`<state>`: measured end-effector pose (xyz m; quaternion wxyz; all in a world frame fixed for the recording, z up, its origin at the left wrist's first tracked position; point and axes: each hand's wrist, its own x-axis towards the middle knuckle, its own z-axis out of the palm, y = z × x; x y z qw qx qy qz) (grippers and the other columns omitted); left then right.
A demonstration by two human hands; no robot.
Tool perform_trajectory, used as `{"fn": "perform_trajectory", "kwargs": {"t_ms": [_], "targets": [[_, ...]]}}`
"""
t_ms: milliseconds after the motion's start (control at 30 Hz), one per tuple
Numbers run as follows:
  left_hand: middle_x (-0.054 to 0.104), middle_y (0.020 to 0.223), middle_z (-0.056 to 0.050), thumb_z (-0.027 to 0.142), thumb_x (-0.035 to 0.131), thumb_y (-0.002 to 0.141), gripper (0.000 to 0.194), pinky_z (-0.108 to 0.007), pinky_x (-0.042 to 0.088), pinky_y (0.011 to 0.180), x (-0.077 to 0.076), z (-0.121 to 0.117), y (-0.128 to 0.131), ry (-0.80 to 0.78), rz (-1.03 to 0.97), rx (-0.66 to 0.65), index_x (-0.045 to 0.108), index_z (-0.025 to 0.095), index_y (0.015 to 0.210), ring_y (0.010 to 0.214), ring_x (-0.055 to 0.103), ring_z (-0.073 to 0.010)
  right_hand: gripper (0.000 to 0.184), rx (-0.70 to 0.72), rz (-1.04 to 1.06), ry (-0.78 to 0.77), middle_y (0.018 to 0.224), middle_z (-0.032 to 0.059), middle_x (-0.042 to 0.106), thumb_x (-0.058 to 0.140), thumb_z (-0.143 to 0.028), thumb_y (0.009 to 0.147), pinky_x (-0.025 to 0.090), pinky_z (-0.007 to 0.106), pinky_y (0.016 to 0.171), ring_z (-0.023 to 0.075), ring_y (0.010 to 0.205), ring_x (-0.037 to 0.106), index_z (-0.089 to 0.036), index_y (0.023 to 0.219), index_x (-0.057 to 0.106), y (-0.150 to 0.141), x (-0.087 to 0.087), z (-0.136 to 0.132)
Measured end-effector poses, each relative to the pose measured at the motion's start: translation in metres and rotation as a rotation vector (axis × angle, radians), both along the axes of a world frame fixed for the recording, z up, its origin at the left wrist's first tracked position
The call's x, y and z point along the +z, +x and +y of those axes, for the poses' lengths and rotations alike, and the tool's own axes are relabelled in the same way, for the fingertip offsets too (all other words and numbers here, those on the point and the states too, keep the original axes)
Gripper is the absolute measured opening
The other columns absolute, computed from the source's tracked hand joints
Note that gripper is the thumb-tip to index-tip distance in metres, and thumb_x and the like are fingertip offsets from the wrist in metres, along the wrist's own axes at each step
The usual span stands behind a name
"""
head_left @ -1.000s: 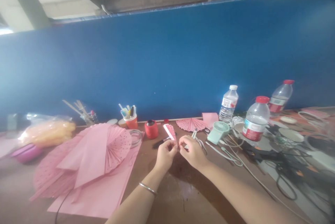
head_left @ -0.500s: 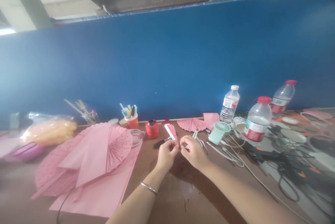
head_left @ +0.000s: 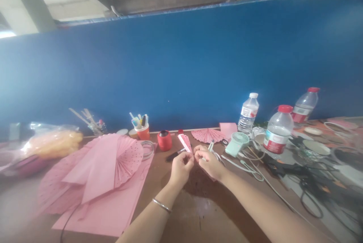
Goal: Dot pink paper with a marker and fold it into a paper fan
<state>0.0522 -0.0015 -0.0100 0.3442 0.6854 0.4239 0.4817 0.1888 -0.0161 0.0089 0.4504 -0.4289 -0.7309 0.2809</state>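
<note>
A pink folded paper fan (head_left: 185,143) with dark spots along its pleats stands up from the fingertips of my left hand (head_left: 181,167). That hand is closed in a pinch around the fan's narrow lower end. Close against it, my right hand (head_left: 208,162) has its fingers curled and pinched by the fan's base. Whatever is between the right fingertips is too small to make out. Behind the hands lies another spread pink paper fan (head_left: 208,135), and a dark pen-like tool (head_left: 174,155) rests just left of the held fan.
Pink fans and sheets (head_left: 99,182) are piled on the left. A red round container (head_left: 165,142) and an orange cup of pens (head_left: 143,132) stand at the back. To the right are a mint handheld fan (head_left: 237,144), water bottles (head_left: 279,129) and tangled cables (head_left: 309,193).
My right hand has turned slightly and its fingers have curled differently beside the fan's base. The left hand and the folded fan stay almost where they were.
</note>
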Motion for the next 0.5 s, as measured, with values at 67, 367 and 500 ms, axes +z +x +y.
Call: {"fn": "perform_trajectory", "kwargs": {"t_ms": [67, 367, 500], "targets": [[0.051, 0.058, 0.003, 0.019, 0.048, 0.071, 0.011, -0.02, 0.031, 0.054, -0.0006, 0.0, 0.0006, 0.004, -0.003, -0.006, 0.055, 0.015, 0.064, 0.055, 0.041, -0.0097, 0.015, 0.013, -0.009, 0.004, 0.08, 0.0008, 0.047, 0.036, -0.007, 0.063, 0.034, 0.03, 0.075, 0.0171, 0.084, 0.044, -0.019, 0.055, 0.038, 0.0024, 0.001, -0.0005], [0.057, 0.062, 0.002, 0.024, 0.05, 0.072, 0.013, -0.022, 0.035, 0.058, -0.0037, 0.0061, -0.005, -0.024, -0.055, 0.041, 0.057, 0.015, 0.068, 0.06, 0.049, -0.0124, 0.008, -0.159, -0.005, 0.16, 0.079, 0.0016, 0.052, 0.054, -0.019, 0.07, 0.038, 0.028, 0.07, 0.0174, 0.078, 0.048, -0.02, 0.077, 0.05, 0.0027, -0.0038, -0.0024], [0.056, 0.063, 0.001, 0.024, 0.05, 0.071, 0.012, -0.022, 0.037, 0.06, -0.003, 0.0061, -0.0048, -0.008, -0.076, 0.04, 0.056, 0.014, 0.067, 0.061, 0.049, -0.0129, 0.006, -0.184, -0.082, 0.235, 0.072, 0.002, 0.055, 0.051, -0.019, 0.075, 0.036, 0.03, 0.071, 0.0173, 0.075, 0.049, -0.02, 0.071, 0.055, -0.0017, -0.0045, -0.0033]]}}
